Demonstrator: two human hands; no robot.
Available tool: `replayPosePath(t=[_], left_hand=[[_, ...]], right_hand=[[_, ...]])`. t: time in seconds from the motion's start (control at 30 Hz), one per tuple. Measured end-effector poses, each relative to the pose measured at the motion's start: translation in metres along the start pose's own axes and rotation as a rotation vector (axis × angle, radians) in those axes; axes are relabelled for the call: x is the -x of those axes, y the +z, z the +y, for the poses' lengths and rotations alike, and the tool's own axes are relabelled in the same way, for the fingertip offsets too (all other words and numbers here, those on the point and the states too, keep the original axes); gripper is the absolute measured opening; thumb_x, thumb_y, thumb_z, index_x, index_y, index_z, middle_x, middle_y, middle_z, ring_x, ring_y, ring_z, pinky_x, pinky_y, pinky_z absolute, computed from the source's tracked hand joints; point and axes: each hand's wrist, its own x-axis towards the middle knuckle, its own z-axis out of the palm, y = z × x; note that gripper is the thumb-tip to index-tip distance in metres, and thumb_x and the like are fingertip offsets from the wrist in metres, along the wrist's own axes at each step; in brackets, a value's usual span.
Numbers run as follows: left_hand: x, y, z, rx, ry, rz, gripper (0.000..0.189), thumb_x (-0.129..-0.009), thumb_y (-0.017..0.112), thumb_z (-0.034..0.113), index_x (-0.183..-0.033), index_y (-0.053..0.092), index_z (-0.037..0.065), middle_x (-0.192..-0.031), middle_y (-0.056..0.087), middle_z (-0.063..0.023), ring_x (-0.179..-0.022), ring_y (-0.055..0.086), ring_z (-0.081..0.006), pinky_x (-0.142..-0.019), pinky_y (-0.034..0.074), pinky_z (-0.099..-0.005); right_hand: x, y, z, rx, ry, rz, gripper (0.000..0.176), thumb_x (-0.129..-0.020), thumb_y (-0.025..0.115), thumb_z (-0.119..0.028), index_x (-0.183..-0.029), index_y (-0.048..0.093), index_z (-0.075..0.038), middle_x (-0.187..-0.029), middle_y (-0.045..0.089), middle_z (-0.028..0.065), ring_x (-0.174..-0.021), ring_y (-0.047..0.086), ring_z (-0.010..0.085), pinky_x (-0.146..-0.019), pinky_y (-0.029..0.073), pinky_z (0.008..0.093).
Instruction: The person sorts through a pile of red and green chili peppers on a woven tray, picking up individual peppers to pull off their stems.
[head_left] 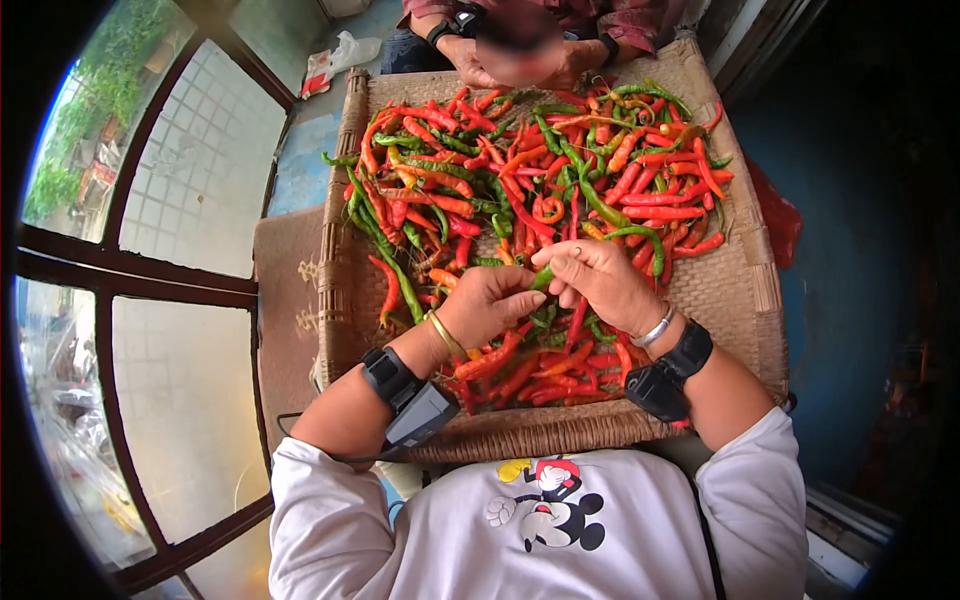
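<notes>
Over the middle of a woven tray (715, 290), my left hand (490, 305) and my right hand (605, 285) meet around a green pepper (542, 278). Thumb and fingers of both hands are pinched on it, and part of it is hidden by them. Red and green peppers (520, 160) spread in a tangled layer beyond my hands. Nearer to me, a pile of mostly red peppers (560, 375) lies below my wrists, against the tray's near side.
Another person's hands (470, 60) are at the tray's far edge. A framed window (185, 370) stands on the left beside a brown board (285, 300). A white and red plastic bag (345, 55) lies at the far left, and a red bag (775, 215) is right of the tray.
</notes>
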Motion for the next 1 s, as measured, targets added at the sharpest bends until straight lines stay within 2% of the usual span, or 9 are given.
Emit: replayPosePath(t=[0.2, 0.33, 0.37, 0.47, 0.53, 0.67, 0.73, 0.93, 1.0], left_hand=[[-0.001, 0.001, -0.003, 0.081, -0.017, -0.003, 0.027, -0.084, 0.06, 0.02, -0.103, 0.058, 0.001, -0.07, 0.056, 0.0038, -0.059, 0.049, -0.0024, -0.052, 0.041, -0.0192], [-0.004, 0.002, -0.014, 0.012, 0.018, 0.032, 0.026, -0.084, 0.061, 0.018, -0.102, 0.058, 0.0, -0.071, 0.056, 0.0036, -0.059, 0.049, -0.0026, -0.052, 0.042, -0.0188], [-0.005, 0.001, -0.014, 0.008, 0.023, 0.031, 0.026, -0.084, 0.061, 0.018, -0.102, 0.058, 0.0, -0.071, 0.056, 0.0036, -0.059, 0.049, -0.0026, -0.052, 0.042, -0.0188], [-0.005, -0.001, -0.011, -0.114, 0.001, 0.053, 0.023, -0.083, 0.061, 0.015, -0.1, 0.059, 0.0, -0.07, 0.058, 0.0015, -0.061, 0.051, -0.0037, -0.055, 0.044, -0.02], [-0.005, -0.002, -0.005, -0.301, 0.05, 0.1, 0.018, -0.08, 0.061, 0.011, -0.094, 0.06, -0.001, -0.071, 0.062, -0.0101, -0.064, 0.059, -0.0108, -0.06, 0.048, -0.0257], [-0.007, 0.0, -0.012, -0.31, 0.116, 0.102, 0.017, -0.081, 0.06, 0.007, -0.096, 0.061, 0.0, -0.071, 0.061, -0.0044, -0.065, 0.055, -0.0059, -0.06, 0.047, -0.0233], [-0.007, 0.0, -0.012, -0.314, 0.109, 0.115, 0.017, -0.081, 0.061, 0.008, -0.096, 0.061, 0.0, -0.072, 0.062, -0.0045, -0.064, 0.054, -0.0063, -0.06, 0.047, -0.0233], [-0.006, -0.001, -0.012, -0.298, 0.115, 0.112, 0.016, -0.081, 0.06, 0.007, -0.095, 0.06, 0.001, -0.072, 0.061, -0.004, -0.063, 0.053, -0.0069, -0.058, 0.046, -0.0242], [-0.007, 0.0, -0.011, -0.276, 0.194, 0.155, 0.017, -0.081, 0.06, 0.007, -0.098, 0.06, 0.002, -0.075, 0.06, -0.0029, -0.065, 0.052, -0.0065, -0.059, 0.045, -0.0238]], right_hand=[[-0.002, -0.02, -0.021, 0.056, 0.034, 0.141, 0.033, -0.091, 0.046, -0.03, -0.083, 0.061, -0.002, -0.059, 0.052, -0.001, -0.05, 0.047, 0.0038, -0.047, 0.038, 0.017], [-0.003, -0.06, -0.039, 1.08, -0.226, 0.268, 0.03, -0.08, 0.057, -0.025, -0.062, 0.057, -0.001, -0.05, 0.052, 0.0098, -0.052, 0.057, 0.0249, -0.051, 0.043, 0.038], [0.001, -0.061, -0.046, 1.249, -0.023, 0.252, 0.021, -0.076, 0.059, -0.021, -0.066, 0.055, -0.003, -0.062, 0.057, 0.012, -0.062, 0.058, 0.0306, -0.056, 0.045, 0.0401], [0.009, -0.068, -0.024, 1.503, -0.155, 0.382, 0.016, -0.07, 0.063, -0.016, -0.081, 0.056, -0.006, -0.076, 0.059, 0.0098, -0.07, 0.058, 0.0281, -0.06, 0.046, 0.0376], [0.006, -0.056, -0.015, 1.405, -0.273, 0.324, 0.022, -0.065, 0.064, -0.014, -0.085, 0.055, -0.009, -0.081, 0.058, 0.0093, -0.075, 0.059, 0.0275, -0.063, 0.047, 0.0382], [0.001, -0.027, 0.012, 1.362, -0.534, -0.134, 0.004, -0.072, 0.054, -0.009, -0.073, 0.056, -0.007, -0.072, 0.056, 0.0096, -0.066, 0.059, 0.0258, -0.057, 0.048, 0.0368], [0.003, -0.015, 0.02, 1.512, -0.409, -0.218, 0.007, -0.073, 0.052, -0.01, -0.074, 0.058, -0.007, -0.07, 0.057, 0.0098, -0.066, 0.061, 0.0251, -0.056, 0.049, 0.0368], [0.001, -0.01, 0.005, 1.647, -0.302, -0.229, 0.008, -0.074, 0.053, -0.011, -0.076, 0.059, -0.008, -0.063, 0.059, 0.0089, -0.063, 0.062, 0.0247, -0.055, 0.049, 0.0364], [0.004, -0.014, -0.005, 1.361, -0.399, -0.056, 0.008, -0.072, 0.057, -0.012, -0.079, 0.059, -0.008, -0.066, 0.061, 0.0098, -0.063, 0.062, 0.0261, -0.055, 0.048, 0.0375]])
